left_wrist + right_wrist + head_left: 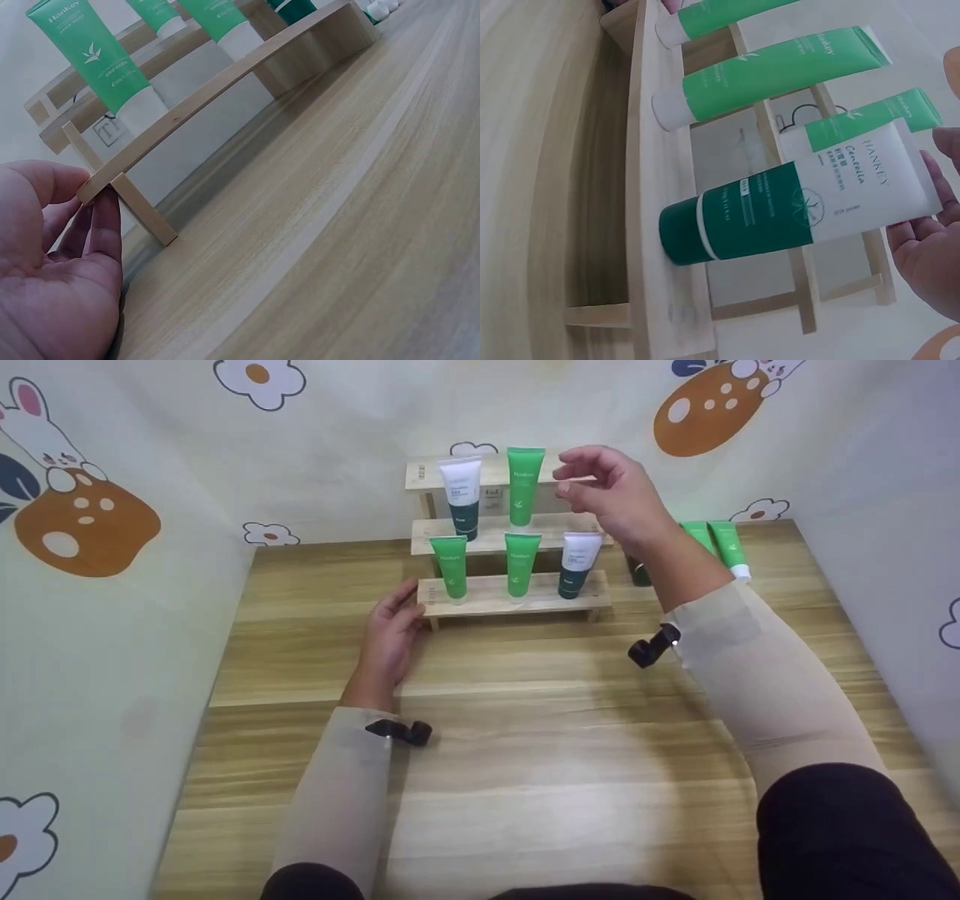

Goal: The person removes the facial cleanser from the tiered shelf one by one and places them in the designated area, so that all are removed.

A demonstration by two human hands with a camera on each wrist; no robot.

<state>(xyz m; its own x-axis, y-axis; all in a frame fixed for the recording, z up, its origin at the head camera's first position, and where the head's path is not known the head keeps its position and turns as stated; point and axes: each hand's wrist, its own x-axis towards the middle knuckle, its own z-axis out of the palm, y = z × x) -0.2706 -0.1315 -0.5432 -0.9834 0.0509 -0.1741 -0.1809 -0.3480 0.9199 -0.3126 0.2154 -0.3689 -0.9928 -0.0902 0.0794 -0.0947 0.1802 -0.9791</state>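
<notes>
A three-step wooden display rack [487, 604] holds upright squeeze tubes. On its lowest step stand a green tube [450, 566], another green tube [520, 562] and a white-and-dark-green tube [577, 562]. The middle step bears a white-and-dark-green tube [463, 495] and a green tube [523, 484]. My left hand [388, 634] pinches the left end of the lowest step, thumb above and fingers below in the left wrist view. My right hand [611, 491] hovers by the rack's upper right, loosely curved and holding nothing, just right of the middle step's green tube.
Two green tubes [724, 547] lie on the wooden table [525, 750] right of the rack, partly behind my right forearm. A dark tube end [640, 571] shows beside that wrist. A patterned cloth backdrop [360, 442] stands close behind the rack and along both sides.
</notes>
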